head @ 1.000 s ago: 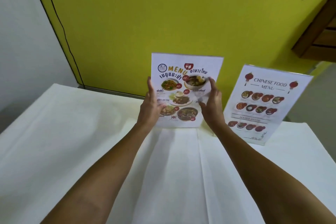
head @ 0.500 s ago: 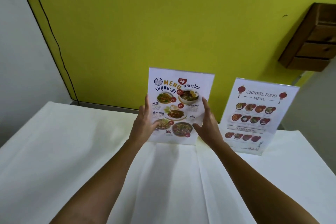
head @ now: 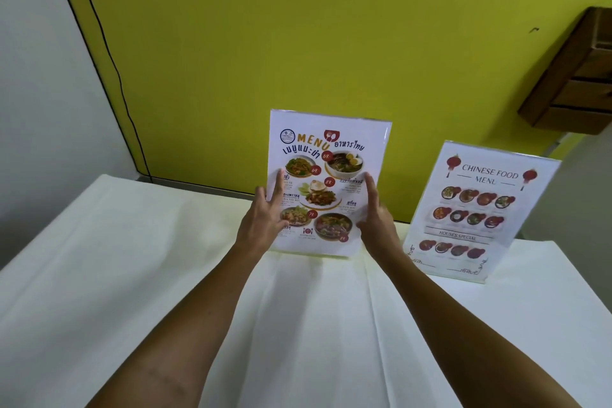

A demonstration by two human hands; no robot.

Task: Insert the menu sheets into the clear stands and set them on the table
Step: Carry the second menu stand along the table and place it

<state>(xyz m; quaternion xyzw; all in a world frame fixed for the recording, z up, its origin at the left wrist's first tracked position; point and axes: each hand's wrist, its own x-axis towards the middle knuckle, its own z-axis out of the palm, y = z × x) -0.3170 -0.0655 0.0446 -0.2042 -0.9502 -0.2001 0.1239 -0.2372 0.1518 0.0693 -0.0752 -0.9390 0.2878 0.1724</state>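
A clear stand holding the Thai menu sheet point(head: 328, 156) stands upright on the white table point(head: 132, 275) near its far edge. My left hand point(head: 265, 225) is at the stand's left edge and my right hand point(head: 377, 222) at its right edge. Both hands lie in front of the sheet with fingers spread, only lightly touching it. A second clear stand with the Chinese food menu point(head: 480, 209) stands on the table to the right, tilted back a little, a short gap from my right hand.
A yellow wall point(head: 298, 26) rises directly behind the table's far edge. A brown wooden shelf unit point(head: 576, 83) hangs on the wall at the upper right. The white tablecloth has fold creases running towards me.
The Thai menu stand has come down from my grip onto the table. My fingers have opened and now rest loosely at its edges. The camera has tilted up slightly.
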